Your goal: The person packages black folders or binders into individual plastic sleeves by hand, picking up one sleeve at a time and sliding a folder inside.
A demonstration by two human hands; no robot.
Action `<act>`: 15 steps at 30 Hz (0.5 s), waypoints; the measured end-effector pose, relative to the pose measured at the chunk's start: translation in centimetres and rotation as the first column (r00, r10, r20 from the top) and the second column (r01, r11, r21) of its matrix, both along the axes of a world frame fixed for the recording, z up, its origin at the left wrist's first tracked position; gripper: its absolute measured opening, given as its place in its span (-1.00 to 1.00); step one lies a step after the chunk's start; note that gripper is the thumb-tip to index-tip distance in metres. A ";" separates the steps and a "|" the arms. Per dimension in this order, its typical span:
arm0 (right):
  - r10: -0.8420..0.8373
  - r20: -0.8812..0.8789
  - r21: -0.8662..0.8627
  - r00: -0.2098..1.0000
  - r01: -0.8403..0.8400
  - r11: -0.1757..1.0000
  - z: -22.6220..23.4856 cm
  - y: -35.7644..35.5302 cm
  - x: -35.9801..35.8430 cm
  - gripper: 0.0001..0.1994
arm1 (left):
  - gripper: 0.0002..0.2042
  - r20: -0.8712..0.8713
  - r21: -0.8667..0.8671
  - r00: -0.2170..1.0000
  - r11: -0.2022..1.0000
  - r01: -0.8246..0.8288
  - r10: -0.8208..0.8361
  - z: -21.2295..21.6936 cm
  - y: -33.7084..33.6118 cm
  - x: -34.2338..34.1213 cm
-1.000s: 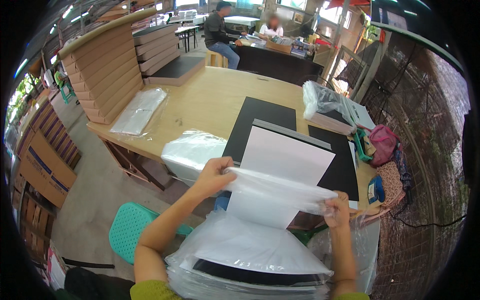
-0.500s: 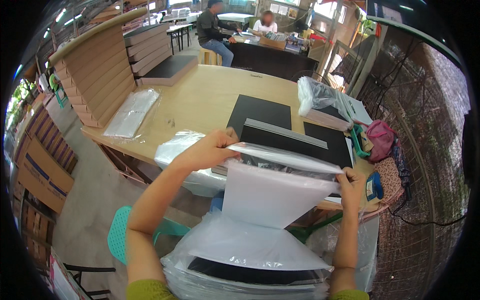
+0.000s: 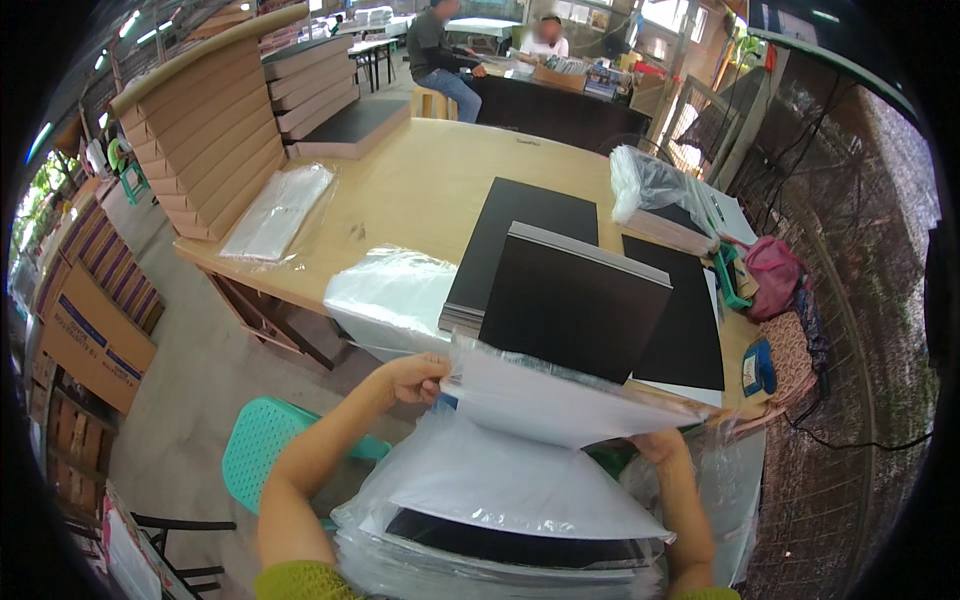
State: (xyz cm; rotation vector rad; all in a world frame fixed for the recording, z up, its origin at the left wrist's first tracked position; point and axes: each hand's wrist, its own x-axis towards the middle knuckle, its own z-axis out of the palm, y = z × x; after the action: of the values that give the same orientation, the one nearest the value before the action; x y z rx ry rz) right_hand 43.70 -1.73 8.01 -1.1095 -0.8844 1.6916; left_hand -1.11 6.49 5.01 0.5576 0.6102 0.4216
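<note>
My left hand [image 3: 415, 378] is closed on the left upper corner of a clear plastic bag [image 3: 560, 405] with a white sheet in or behind it. My right hand [image 3: 660, 445] is at the bag's right corner, its fingers partly hidden by the plastic, and it appears to grip it. Just beyond the bag's mouth, a stack of black boards [image 3: 575, 310] with pale edges leans at the table's near edge; its lower end meets the bag's upper edge. Below, close to my body, lies a pile of plastic-wrapped black boards [image 3: 510, 540].
More black boards [image 3: 540, 210] lie flat on the wooden table [image 3: 410, 185]. Plastic bags [image 3: 390, 290] sit at its near edge. Tall board stacks [image 3: 210, 140] stand at the left. A pink pouch [image 3: 775, 275] lies right, a green stool [image 3: 265, 450] below left. Two people sit beyond.
Both hands have come down and nearer with the bag, uncovering the black boards behind it. Those boards now lean up toward the bag's mouth. The view has shifted slightly.
</note>
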 end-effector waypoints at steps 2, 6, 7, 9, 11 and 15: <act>0.164 0.099 0.070 0.982 -0.171 0.983 -3.1 -0.8 1.0 -0.78 | -0.85 0.057 -0.128 0.998 0.992 -0.008 0.015 -5.8 -0.9 -0.9; 0.271 0.248 -0.115 0.930 -0.250 0.961 -2.2 -2.9 -1.0 -0.89 | -0.77 -0.195 -0.097 0.973 0.985 -0.144 0.124 -10.3 -3.3 0.7; 0.257 0.194 -0.182 0.947 -0.222 0.958 -2.3 -3.3 -1.6 -0.91 | -0.77 -0.205 -0.095 0.972 0.987 -0.132 0.111 -11.3 -3.4 0.2; 0.223 0.316 -0.246 0.922 -0.147 0.958 -5.5 -3.0 -1.5 -0.89 | -0.78 -0.221 -0.087 0.972 0.991 -0.102 0.081 -13.3 -3.4 -0.7; 0.164 0.356 -0.235 0.920 -0.082 0.968 -8.9 -3.1 -0.6 -0.87 | -0.76 -0.226 -0.036 0.972 0.996 -0.079 0.069 -12.4 -3.1 0.6; 0.109 0.428 0.250 0.897 -0.233 0.940 -16.6 -3.7 4.2 -0.90 | -0.73 -0.306 0.089 0.952 0.996 0.023 0.006 -12.4 -1.4 2.6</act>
State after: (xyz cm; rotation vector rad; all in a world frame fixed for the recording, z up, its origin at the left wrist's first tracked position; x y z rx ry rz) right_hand 47.89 -5.40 -8.61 -1.2231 -1.4918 1.4184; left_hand 1.46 5.05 -7.39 0.7208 0.8890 0.3586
